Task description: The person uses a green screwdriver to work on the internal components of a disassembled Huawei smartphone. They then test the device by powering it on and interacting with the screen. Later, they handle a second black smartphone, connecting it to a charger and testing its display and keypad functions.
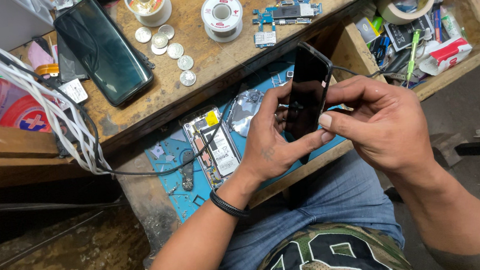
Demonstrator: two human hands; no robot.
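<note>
Both hands grip dark phone panel (307, 91) upright over blue mat (170, 202): left hand (270, 144) fingers closed beneath, right hand (384, 125) pinching edge, steadying it for close handling.

Phone repair workshop: worn wooden bench (200, 75) with solder spools (222, 16), bare circuit board (286, 15), opened phone (213, 146) on blue mat (175, 193), drawer (473, 22) of small tools.

On bench: phone (104, 48) lay left of coins (165, 46); solder spools (222, 16) right of coins.
On mat (169, 190): opened phone (213, 146) lay left of hands.
Drawer (476, 21): right.
</note>
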